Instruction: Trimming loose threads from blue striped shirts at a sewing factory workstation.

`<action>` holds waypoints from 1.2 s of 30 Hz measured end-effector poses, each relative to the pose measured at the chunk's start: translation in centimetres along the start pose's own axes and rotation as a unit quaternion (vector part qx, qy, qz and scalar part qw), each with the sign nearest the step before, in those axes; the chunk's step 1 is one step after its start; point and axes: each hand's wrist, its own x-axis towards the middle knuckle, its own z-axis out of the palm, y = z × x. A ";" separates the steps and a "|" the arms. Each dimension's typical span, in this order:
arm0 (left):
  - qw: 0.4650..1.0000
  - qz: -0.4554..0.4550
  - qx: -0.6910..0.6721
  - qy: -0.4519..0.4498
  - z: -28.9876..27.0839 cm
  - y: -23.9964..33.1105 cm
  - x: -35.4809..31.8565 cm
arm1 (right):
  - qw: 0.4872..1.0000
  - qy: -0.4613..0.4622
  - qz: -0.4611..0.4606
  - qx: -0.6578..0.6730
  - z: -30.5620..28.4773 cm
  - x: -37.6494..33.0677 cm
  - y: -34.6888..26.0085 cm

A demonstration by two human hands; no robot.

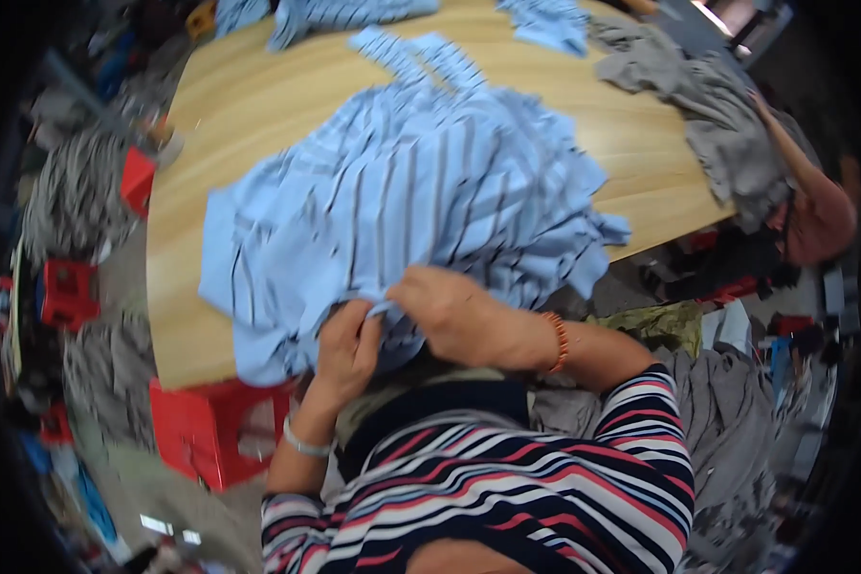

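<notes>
- The light blue striped garment [421, 191] is lying spread across the wooden table [249, 96], reaching over its near edge.
- Your left hand [346, 346] is pinching its near hem, fingers closed.
- Your right hand [450, 311], wrist bent inward, is gripping the same hem just beside it.
- A grey cloth pile [708, 115] is sitting at the table's far right.

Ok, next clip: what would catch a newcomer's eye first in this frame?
First, the big light blue striped garment spread over the middle of the wooden table. Both hands pinch its near edge: the left hand with a silver bracelet, the right hand with an orange bead bracelet. Then the grey cloth pile at the table's far right corner, where another person's arm reaches in, and the red crate below the near left edge.
</notes>
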 end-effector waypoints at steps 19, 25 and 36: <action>0.970 -0.072 -0.196 -0.128 -1.6 -2.7 0.4 | 0.994 -0.007 -0.012 0.105 -0.7 1.1 1.1; 0.979 -0.081 -0.156 -0.101 -1.4 -2.3 0.3 | 0.984 -0.064 -0.013 0.167 -1.2 1.6 1.7; 0.968 -0.130 -0.204 -0.059 -3.5 -1.1 -1.3 | 0.959 -0.087 0.188 0.193 -2.1 1.9 0.6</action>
